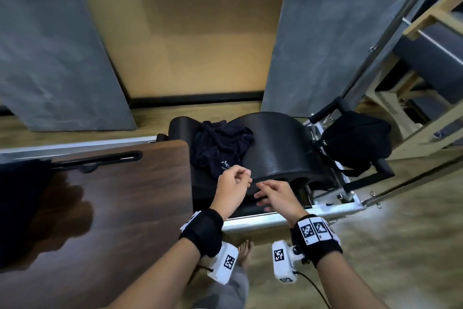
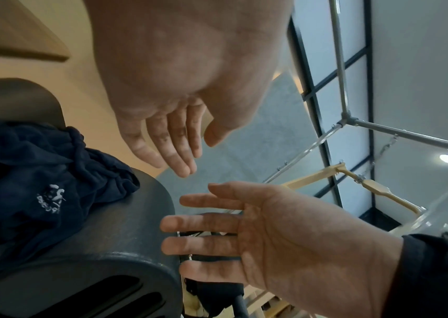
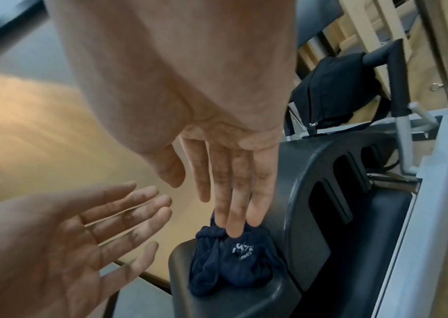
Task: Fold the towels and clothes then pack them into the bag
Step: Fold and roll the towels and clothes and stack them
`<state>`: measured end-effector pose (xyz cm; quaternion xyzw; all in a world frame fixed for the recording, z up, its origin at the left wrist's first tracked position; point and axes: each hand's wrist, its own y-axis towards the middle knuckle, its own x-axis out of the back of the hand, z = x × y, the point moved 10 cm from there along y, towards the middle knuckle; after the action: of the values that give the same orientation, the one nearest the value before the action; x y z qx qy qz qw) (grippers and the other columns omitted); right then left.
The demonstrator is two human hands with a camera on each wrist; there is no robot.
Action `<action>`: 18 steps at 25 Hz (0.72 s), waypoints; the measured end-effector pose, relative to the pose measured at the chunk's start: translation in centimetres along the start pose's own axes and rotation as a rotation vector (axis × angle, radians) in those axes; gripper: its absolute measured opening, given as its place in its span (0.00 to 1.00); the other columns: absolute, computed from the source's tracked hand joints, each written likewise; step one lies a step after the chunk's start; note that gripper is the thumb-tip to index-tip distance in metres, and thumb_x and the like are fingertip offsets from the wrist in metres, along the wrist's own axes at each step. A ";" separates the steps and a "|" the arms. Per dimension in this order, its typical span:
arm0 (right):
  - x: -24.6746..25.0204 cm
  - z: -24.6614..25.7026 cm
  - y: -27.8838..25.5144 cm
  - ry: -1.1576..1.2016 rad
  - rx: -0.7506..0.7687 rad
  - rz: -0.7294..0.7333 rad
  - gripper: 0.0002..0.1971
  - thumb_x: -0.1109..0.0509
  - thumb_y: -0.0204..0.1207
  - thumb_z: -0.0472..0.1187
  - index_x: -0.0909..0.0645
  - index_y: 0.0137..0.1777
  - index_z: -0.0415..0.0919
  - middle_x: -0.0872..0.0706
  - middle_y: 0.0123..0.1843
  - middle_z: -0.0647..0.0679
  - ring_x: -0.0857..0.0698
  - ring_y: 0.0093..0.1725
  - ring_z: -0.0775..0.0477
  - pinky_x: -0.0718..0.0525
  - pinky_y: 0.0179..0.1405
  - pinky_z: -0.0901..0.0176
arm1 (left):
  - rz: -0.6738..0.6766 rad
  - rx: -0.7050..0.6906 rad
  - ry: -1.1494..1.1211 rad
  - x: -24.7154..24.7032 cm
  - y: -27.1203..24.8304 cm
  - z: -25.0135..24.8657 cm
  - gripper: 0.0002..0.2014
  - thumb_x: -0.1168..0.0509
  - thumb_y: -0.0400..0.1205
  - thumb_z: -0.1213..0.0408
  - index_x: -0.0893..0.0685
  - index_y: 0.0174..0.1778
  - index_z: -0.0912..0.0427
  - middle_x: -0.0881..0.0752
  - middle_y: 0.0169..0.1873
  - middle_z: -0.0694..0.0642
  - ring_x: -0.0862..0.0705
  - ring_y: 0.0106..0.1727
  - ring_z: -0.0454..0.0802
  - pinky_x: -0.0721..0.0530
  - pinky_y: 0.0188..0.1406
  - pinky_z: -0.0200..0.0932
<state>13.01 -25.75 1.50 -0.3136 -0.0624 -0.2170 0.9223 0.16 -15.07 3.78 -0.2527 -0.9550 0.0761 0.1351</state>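
A crumpled navy garment [image 1: 220, 149] with a small white logo lies on top of a black arched barrel [image 1: 280, 148]. My left hand [image 1: 233, 183] hovers just in front of the garment with relaxed fingers and holds nothing. My right hand [image 1: 273, 196] is beside it, also empty, fingers spread. In the left wrist view both palms, the left hand [image 2: 168, 137] and the right hand [image 2: 231, 226], face each other next to the garment [image 2: 40, 182]. In the right wrist view the right hand's fingertips [image 3: 233, 226] point down at the garment [image 3: 233, 262]. A black bag [image 1: 355, 141] hangs on the frame to the right.
A dark wooden table [image 1: 112, 208] fills the left; a dark shape [image 1: 17, 208] lies at its left edge. A metal frame [image 1: 275, 221] runs under the barrel, with wooden equipment [image 1: 426, 33] at the far right. My bare foot [image 1: 245, 253] stands on the floor.
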 end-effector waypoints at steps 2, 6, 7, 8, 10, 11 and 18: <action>1.3 1.1 3.8 -0.051 -0.022 0.025 0.08 0.34 0.89 0.45 0.14 0.59 0.45 0.07 0.55 0.38 0.10 0.41 0.43 0.17 0.38 0.57 | -0.045 0.061 -0.028 -1.6 3.8 0.6 0.07 0.32 0.90 0.64 0.11 0.47 0.57 0.07 0.39 0.51 0.09 0.39 0.40 0.12 0.48 0.36; 2.7 3.4 11.7 -0.183 -0.013 0.075 0.08 0.34 0.89 0.42 0.15 0.61 0.46 0.08 0.55 0.44 0.10 0.38 0.45 0.12 0.41 0.52 | -0.123 0.222 -0.006 -3.3 11.1 3.3 0.09 0.32 0.89 0.66 0.08 0.50 0.66 0.06 0.44 0.62 0.07 0.50 0.60 0.11 0.59 0.54; 2.8 3.7 13.6 -0.213 -0.015 0.077 0.08 0.33 0.88 0.42 0.14 0.61 0.46 0.08 0.54 0.45 0.10 0.37 0.46 0.11 0.41 0.51 | -0.149 0.260 0.023 -3.2 12.7 4.3 0.10 0.32 0.89 0.67 0.08 0.50 0.69 0.06 0.45 0.63 0.07 0.52 0.62 0.12 0.61 0.56; 2.7 3.8 15.0 -0.233 -0.024 0.083 0.08 0.33 0.88 0.42 0.14 0.61 0.46 0.09 0.53 0.45 0.10 0.36 0.46 0.11 0.41 0.50 | -0.177 0.286 0.064 -2.7 13.9 5.1 0.11 0.32 0.88 0.67 0.08 0.50 0.71 0.07 0.46 0.64 0.08 0.53 0.63 0.13 0.62 0.56; 2.2 3.4 18.2 -0.258 -0.064 0.118 0.07 0.33 0.87 0.41 0.14 0.60 0.46 0.10 0.52 0.46 0.11 0.35 0.46 0.10 0.42 0.49 | -0.242 0.348 0.157 -1.4 16.6 7.4 0.12 0.31 0.88 0.69 0.08 0.49 0.75 0.10 0.54 0.68 0.10 0.60 0.64 0.17 0.67 0.54; 2.0 3.1 19.4 -0.268 -0.083 0.139 0.07 0.33 0.87 0.41 0.15 0.60 0.46 0.10 0.52 0.48 0.10 0.36 0.46 0.10 0.43 0.48 | -0.262 0.405 0.194 -0.7 17.6 8.7 0.12 0.32 0.89 0.68 0.10 0.53 0.77 0.14 0.66 0.69 0.13 0.66 0.64 0.20 0.72 0.51; 0.7 0.5 24.3 -0.311 -0.154 0.233 0.05 0.34 0.88 0.40 0.16 0.58 0.47 0.12 0.53 0.47 0.09 0.37 0.46 0.12 0.38 0.54 | -0.088 0.780 0.567 2.6 19.7 16.6 0.23 0.35 0.91 0.60 0.24 0.79 0.68 0.40 0.91 0.62 0.26 0.80 0.68 0.26 0.81 0.56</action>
<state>24.34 -8.47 -11.26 -0.4178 -0.1509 -0.0621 0.8938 2.17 1.90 -15.64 -0.1534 -0.7906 0.3507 0.4779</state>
